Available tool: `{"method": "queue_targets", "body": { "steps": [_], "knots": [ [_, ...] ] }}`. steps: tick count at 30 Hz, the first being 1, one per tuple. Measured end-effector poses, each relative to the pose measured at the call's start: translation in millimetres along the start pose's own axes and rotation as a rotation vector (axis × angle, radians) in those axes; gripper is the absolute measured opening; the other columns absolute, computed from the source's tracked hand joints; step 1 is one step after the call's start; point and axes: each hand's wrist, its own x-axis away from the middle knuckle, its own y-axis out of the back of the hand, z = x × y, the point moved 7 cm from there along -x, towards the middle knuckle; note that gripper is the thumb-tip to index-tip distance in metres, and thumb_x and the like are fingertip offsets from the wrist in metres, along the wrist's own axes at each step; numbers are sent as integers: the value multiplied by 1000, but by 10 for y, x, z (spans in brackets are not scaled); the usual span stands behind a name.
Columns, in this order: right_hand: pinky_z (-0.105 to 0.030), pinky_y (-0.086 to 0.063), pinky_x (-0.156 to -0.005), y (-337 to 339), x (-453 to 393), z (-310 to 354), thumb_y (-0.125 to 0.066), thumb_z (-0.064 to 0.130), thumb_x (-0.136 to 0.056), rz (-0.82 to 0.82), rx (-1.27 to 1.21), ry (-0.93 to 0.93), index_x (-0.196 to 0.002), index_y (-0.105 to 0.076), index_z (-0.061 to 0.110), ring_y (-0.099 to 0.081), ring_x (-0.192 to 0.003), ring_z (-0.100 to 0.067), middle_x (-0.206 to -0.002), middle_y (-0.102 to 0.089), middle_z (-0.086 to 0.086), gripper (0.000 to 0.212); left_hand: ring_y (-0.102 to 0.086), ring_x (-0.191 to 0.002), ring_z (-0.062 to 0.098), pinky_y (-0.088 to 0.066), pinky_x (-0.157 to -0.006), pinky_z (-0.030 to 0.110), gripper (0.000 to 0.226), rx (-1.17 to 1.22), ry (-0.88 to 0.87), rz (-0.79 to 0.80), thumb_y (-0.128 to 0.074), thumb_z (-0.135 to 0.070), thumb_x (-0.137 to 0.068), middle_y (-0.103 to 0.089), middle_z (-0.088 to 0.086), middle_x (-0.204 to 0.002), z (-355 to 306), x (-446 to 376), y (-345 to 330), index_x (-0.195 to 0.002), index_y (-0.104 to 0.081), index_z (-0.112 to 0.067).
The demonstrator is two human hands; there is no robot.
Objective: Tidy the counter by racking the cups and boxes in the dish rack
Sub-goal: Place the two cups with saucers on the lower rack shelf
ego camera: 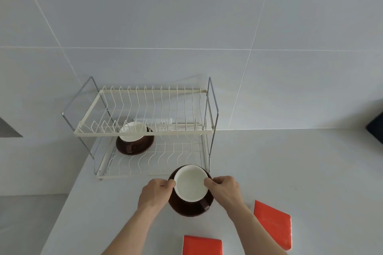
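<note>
Two orange-red boxes lie flat on the white counter (pixel 290 161) at the near edge of the view: one box (pixel 202 244) near centre, cut off by the lower frame border, and a second box (pixel 273 223) to its right, turned at an angle. The two are apart from each other. Just beyond them, both hands grip a cup (pixel 191 184), white inside and dark brown outside, seated on a dark brown saucer (pixel 186 207). Left hand (pixel 154 192) closes on the cup's left rim, thumb and fingertips pressed to the edge; right hand (pixel 224 189) closes likewise on the right rim. The cup's handle (pixel 205 205) points toward the near right. Whether the saucer rests on the counter or is lifted clear cannot be told. Cup and saucer sit directly in front of the near right corner of a two-tier wire dish rack (pixel 145 130), cream wire on a chrome frame, standing against the pale tiled wall (pixel 186 16). On the rack's lower tier, toward the far left, a second cup (pixel 132 133) on its own brown saucer (pixel 134 147) is already placed. The upper tier's slotted wires hold nothing.
</note>
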Motion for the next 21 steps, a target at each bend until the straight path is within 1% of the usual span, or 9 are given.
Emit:
{"method": "queue_targets", "body": {
  "steps": [3, 5, 7, 9, 13, 15, 18, 20, 21],
  "knots": [
    [-27, -37, -50, -37, -13, 188, -64, 33, -70, -21, -1, 16, -50, -53, 11, -42, -52, -18, -55, -45, 0, 31, -70, -83, 28, -44, -64, 33, 30, 6, -7, -24, -52, -39, -78, -61, 3, -65, -43, -77, 156, -63, -58, -14],
    [-26, -36, -49, -77, -47, 302, -63, 33, -70, -38, 3, 28, -48, -48, 15, -41, -52, -19, -54, -44, 0, 32, -70, -83, 28, -46, -65, 34, 31, 13, -15, -41, -52, -38, -79, -64, 5, -67, -75, -148, 246, -65, -58, -11],
    [-27, -39, -51, -136, -99, 396, -63, 35, -70, -46, 10, 29, -53, -56, 9, -45, -54, -19, -56, -48, -1, 32, -69, -83, 29, -43, -63, 33, 31, 12, -31, -57, -52, -37, -81, -60, 4, -64, -113, -232, 326, -61, -52, -14],
    [-27, -42, -52, -197, -166, 480, -63, 36, -71, -55, 10, 26, -62, -63, 2, -49, -56, -19, -59, -52, -2, 35, -68, -82, 29, -42, -63, 33, 30, 6, -39, -68, -52, -36, -82, -59, 4, -64, -144, -325, 396, -61, -52, -14],
    [-28, -42, -52, -323, -329, 610, -62, 35, -73, -58, 19, 18, -58, -59, 8, -47, -55, -20, -59, -50, -2, 32, -67, -80, 26, -44, -64, 33, 31, 1, -18, -83, -52, -34, -83, -63, 5, -67, -159, -540, 490, -63, -57, -11],
    [-29, -42, -53, -381, -425, 661, -61, 36, -73, -67, 29, 7, -56, -57, 10, -48, -56, -20, -58, -51, -1, 31, -65, -78, 25, -44, -65, 33, 33, -10, -9, -87, -51, -33, -84, -66, 7, -69, -168, -666, 516, -71, -63, -5],
    [-30, -43, -56, -465, -559, 715, -60, 35, -74, -79, 35, -10, -53, -53, 14, -49, -57, -21, -57, -51, -2, 31, -66, -80, 23, -47, -69, 34, 34, -21, -5, -76, -50, -34, -83, -72, 10, -78, -170, -850, 517, -79, -68, -5],
    [-30, -46, -59, -513, -652, 731, -60, 35, -77, -90, 49, -30, -57, -58, 9, -52, -60, -22, -60, -55, -3, 33, -65, -78, 23, -47, -69, 34, 34, -28, 2, -64, -50, -35, -83, -71, 8, -75, -166, -970, 500, -75, -66, -7],
    [-30, -46, -59, -536, -700, 733, -59, 34, -78, -93, 55, -40, -59, -61, 7, -54, -61, -22, -61, -56, -3, 33, -62, -74, 23, -45, -66, 34, 33, -32, 2, -57, -50, -35, -84, -67, 5, -69, -176, -1023, 492, -70, -62, -8]
  ]
}}
